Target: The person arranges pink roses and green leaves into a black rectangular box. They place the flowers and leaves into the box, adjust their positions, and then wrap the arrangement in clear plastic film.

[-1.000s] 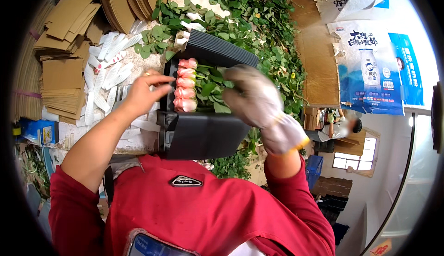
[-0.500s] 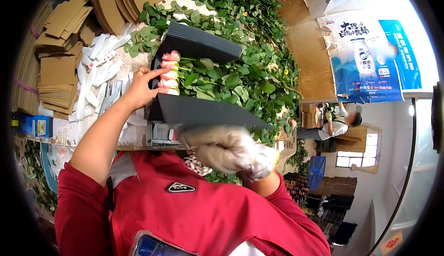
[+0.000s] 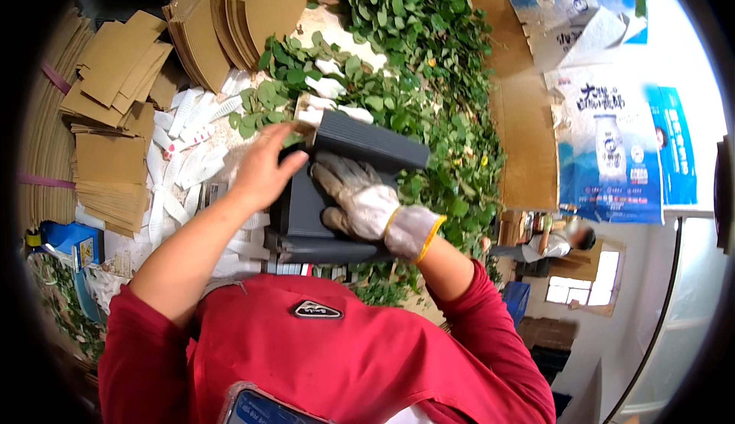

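A dark grey ridged wrap (image 3: 302, 209) lies at the middle of the bench, its raised far flap (image 3: 371, 137) standing along the back. The pink rose heads seen earlier are hidden. My right hand (image 3: 364, 202), in a soiled white glove with a yellow cuff, rests on the wrap with fingers spread and pointing up-left. My bare left hand (image 3: 268, 163) is at the wrap's upper-left corner, fingers apart and curved, its thumb near the edge.
Cardboard pieces (image 3: 111, 160) and white strips (image 3: 184, 163) cover the left side. Leafy stems (image 3: 413, 26) with pale-wrapped heads run behind. Blue-white printed sheets (image 3: 605, 140) hang at right, above a co-worker (image 3: 555, 244) farther off. A blue item (image 3: 65, 244) sits at the left edge.
The dark wrap has folded over the pink roses, covering them. My right hand has moved up from the near flap onto the wrap. My left hand has shifted to the upper corner.
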`<action>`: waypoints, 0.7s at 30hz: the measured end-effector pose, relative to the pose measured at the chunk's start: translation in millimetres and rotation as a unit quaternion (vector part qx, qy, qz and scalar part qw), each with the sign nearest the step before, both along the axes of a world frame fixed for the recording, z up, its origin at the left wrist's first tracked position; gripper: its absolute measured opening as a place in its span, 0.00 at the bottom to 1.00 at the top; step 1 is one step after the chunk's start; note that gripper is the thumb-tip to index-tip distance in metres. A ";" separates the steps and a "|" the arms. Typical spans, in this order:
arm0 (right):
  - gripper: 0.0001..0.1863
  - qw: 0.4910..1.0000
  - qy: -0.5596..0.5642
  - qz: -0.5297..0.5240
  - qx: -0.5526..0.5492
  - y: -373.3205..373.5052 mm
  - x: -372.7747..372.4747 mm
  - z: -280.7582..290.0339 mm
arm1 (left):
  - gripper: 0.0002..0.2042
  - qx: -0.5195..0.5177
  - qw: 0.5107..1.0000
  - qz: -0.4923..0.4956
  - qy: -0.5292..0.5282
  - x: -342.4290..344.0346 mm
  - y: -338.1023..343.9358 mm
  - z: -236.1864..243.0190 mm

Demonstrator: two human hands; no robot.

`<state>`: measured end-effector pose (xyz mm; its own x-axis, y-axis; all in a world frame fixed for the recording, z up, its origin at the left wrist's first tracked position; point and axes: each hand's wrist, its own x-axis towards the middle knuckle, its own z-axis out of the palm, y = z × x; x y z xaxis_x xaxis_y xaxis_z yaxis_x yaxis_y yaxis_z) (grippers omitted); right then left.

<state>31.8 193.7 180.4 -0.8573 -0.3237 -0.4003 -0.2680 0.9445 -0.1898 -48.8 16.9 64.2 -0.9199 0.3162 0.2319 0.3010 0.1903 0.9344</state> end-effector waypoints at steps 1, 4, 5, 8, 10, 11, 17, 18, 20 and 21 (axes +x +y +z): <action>0.39 1.000 0.021 0.010 -0.005 -0.3 0.1 -1.5 | 0.13 0.014 0.999 -0.027 0.031 -7.2 15.5 4.5; 0.33 0.995 0.022 0.072 0.066 -21.2 -28.2 31.7 | 0.11 -0.168 0.973 -0.135 -0.086 -18.7 22.1 5.0; 0.31 0.941 -0.222 0.088 0.240 -64.2 -75.4 61.8 | 0.11 -0.191 0.969 -0.134 -0.075 -21.0 17.5 2.4; 0.14 0.973 0.155 0.171 0.021 -143.6 -146.9 34.6 | 0.10 0.355 0.885 -0.195 0.228 -37.3 20.3 15.3; 0.09 0.954 0.185 0.234 -0.020 -193.9 -185.5 39.3 | 0.16 0.272 0.953 -0.132 0.035 -24.5 12.2 18.4; 0.08 0.962 0.094 0.256 0.029 -209.2 -198.6 59.5 | 0.19 0.231 0.964 -0.110 -0.068 -13.7 10.1 17.3; 0.09 0.825 0.429 0.359 -0.082 -227.2 -238.7 2.7 | 0.18 0.225 0.970 -0.076 -0.047 -6.1 32.0 -12.3; 0.10 0.845 0.411 0.334 -0.076 -217.4 -224.3 25.1 | 0.17 0.208 0.976 -0.058 -0.025 -5.2 31.5 -18.2; 0.13 0.825 0.421 0.247 -0.284 -137.0 -206.2 50.9 | 0.08 -0.084 0.990 -0.104 -0.037 -15.2 17.2 -28.4; 0.15 0.796 0.428 0.198 -0.381 -86.1 -196.0 67.3 | 0.07 -0.118 0.986 -0.105 -0.050 -17.8 13.2 -9.5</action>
<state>-164.2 107.6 247.7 -0.4819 -0.5052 0.7159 -0.8541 0.4531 -0.2553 -66.6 30.0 54.7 -0.8425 0.5371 0.0410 0.2664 0.3493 0.8984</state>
